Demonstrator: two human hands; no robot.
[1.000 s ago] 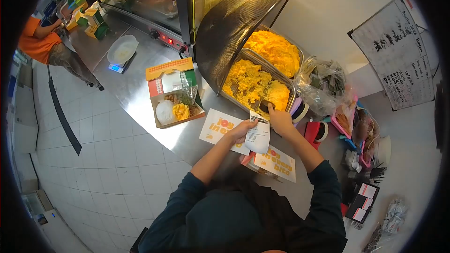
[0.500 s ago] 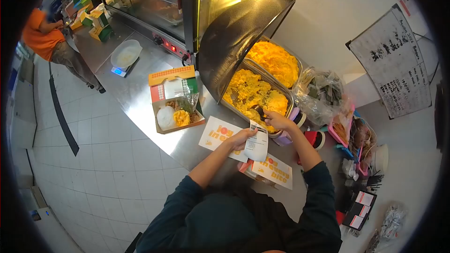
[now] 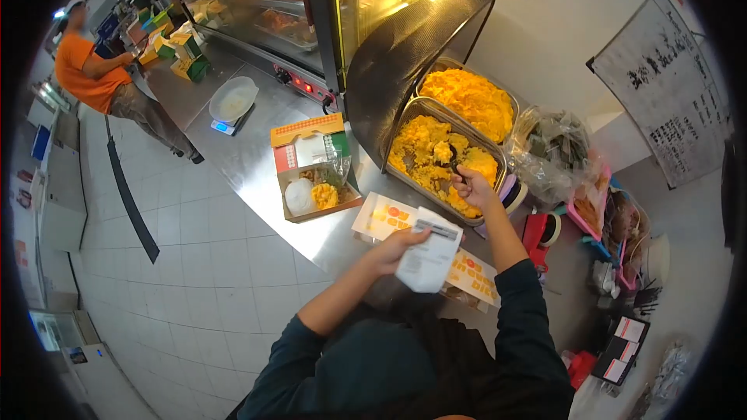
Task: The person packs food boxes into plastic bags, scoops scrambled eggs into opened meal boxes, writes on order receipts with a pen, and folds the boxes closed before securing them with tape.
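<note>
Between the thumb and fingers of my left hand (image 3: 397, 250) is a printed paper receipt (image 3: 433, 253), tilted above the counter's front edge. My right hand (image 3: 475, 189) grips the handle of a dark serving spoon (image 3: 454, 159) over the nearer metal tray (image 3: 502, 162). Yellow food like scrambled egg (image 3: 416, 140) fills that tray, and a lump of it sits at the spoon's bowl. An open meal box (image 3: 315, 222) to the left contains a white rice mound (image 3: 299, 197), yellow egg (image 3: 324, 196) and greens. Below the receipt lie printed box lids or cards (image 3: 475, 276), partly covered.
A second tray of yellow food (image 3: 467, 101) sits behind, under a raised mesh cover (image 3: 397, 62). A scale with a bowl (image 3: 232, 101) and a heated cabinet (image 3: 303, 89) are left. Bagged leaves (image 3: 548, 140) and a tape dispenser (image 3: 537, 241) are right. A person in orange (image 3: 93, 70) stands far left.
The spoon in my right hand has shifted further into the tray and now shows yellow food at its bowl. My left hand has turned the receipt outward. The whole view has shifted slightly.
</note>
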